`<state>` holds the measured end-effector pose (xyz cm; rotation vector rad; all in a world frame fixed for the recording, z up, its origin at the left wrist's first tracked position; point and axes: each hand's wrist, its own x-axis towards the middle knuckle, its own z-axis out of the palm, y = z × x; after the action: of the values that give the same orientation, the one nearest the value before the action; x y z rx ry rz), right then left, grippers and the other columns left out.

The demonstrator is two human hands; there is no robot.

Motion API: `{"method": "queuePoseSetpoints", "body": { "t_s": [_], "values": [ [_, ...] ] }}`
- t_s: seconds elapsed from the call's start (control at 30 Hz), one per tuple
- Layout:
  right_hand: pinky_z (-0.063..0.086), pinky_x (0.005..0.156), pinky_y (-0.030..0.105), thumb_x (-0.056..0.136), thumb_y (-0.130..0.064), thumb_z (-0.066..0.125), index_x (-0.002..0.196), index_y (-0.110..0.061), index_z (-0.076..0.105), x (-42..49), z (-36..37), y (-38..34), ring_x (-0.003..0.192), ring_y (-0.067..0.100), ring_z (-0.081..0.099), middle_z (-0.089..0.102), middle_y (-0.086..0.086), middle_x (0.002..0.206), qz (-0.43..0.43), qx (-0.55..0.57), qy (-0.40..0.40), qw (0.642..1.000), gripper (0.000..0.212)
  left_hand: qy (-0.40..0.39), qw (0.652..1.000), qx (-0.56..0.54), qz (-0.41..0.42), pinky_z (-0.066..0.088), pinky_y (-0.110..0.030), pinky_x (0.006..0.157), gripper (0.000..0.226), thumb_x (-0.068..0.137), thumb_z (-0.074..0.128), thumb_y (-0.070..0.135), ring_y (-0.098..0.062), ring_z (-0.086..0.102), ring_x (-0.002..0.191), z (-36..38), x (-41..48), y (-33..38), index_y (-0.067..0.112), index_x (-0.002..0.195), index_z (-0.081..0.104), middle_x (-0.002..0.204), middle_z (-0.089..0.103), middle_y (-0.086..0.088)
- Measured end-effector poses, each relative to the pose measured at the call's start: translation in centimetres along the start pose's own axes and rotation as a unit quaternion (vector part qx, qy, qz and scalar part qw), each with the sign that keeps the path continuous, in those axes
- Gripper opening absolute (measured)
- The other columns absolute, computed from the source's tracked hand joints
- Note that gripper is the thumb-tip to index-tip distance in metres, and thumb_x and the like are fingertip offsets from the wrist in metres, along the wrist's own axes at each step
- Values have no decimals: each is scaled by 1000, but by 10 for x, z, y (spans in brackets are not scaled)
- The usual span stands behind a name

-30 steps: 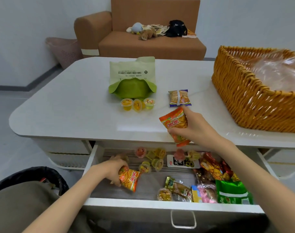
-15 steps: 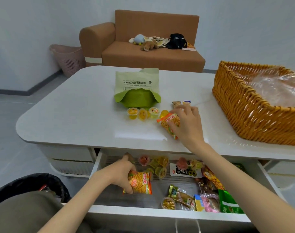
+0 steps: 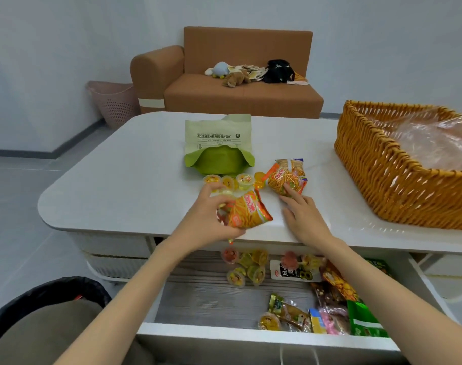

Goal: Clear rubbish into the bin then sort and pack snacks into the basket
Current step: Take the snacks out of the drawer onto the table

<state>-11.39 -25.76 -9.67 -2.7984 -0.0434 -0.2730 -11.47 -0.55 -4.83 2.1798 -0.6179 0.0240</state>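
Looks like the sort stage: snacks go from the open drawer (image 3: 211, 299) at 6 o'clock onto the surface (image 3: 119, 180), grouped by kind. The basket (image 3: 382, 175) at 2 o'clock shows only a clear plastic liner, so I'd say packing has not begun. The bin (image 3: 53, 293) sits at 7 o'clock.

The left grip (image 3: 211, 206) is curled round an orange packet (image 3: 248, 210), just above the near edge of the surface. Something small and pale is also tucked under the fingers; can't tell what.

The right grip (image 3: 301, 214) is spread, fingertips (image 3: 286, 186) touching a matching packet (image 3: 282, 177) that lies on the surface at 1 o'clock from the left grip. It overlaps a blue-edged packet (image 3: 294, 164).

A row of jelly cups (image 3: 228, 180) sits at 12 o'clock, just past the left grip, with the green bag (image 3: 219, 151) behind them.

Next move, my read: carry the orange packet toward 1 o'clock, lay it beside its match and let go. Keep it low and clear of the jelly cups, which would likely roll if knocked. After that, go back to the drawer, where more cups and packets remain.
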Motion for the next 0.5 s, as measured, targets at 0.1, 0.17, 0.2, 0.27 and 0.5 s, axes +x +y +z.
{"method": "queuePoseSetpoints", "body": {
  "t_s": [0.1,0.17,0.2,0.27,0.5],
  "values": [
    [30,107,41,103,-30,35,146,-21,40,7,2,7,136,27,28,12,-13,160,21,2,3,1000,44,28,997,69,10,47,-30,94,68,58,87,28,-16,50,114,18,30,-4,12,120,63,134,33,1],
    [29,108,42,103,-32,36,145,-23,40,11,2,10,136,25,28,12,-14,160,27,5,5,1000,44,17,994,106,-12,42,-31,100,69,62,85,28,-20,43,126,30,47,-7,13,125,60,142,33,-2],
    [29,108,42,102,-31,36,145,-24,41,12,3,11,137,24,28,12,-15,160,26,10,6,1000,43,16,993,115,-18,41,-31,101,70,63,85,29,-20,39,130,36,54,-9,13,127,59,144,33,-3],
    [30,108,41,102,-29,39,144,-23,42,14,4,14,137,23,30,15,-13,160,24,26,15,999,43,17,992,125,-25,39,-34,104,72,65,84,34,-22,34,135,48,66,-13,14,130,57,147,33,-4],
    [25,115,36,98,-14,46,140,-11,49,14,10,16,142,21,26,25,-1,158,34,116,67,990,42,14,976,209,-64,34,-44,105,78,74,70,59,-32,30,136,70,92,-20,27,140,44,159,18,3]
  ]
}}
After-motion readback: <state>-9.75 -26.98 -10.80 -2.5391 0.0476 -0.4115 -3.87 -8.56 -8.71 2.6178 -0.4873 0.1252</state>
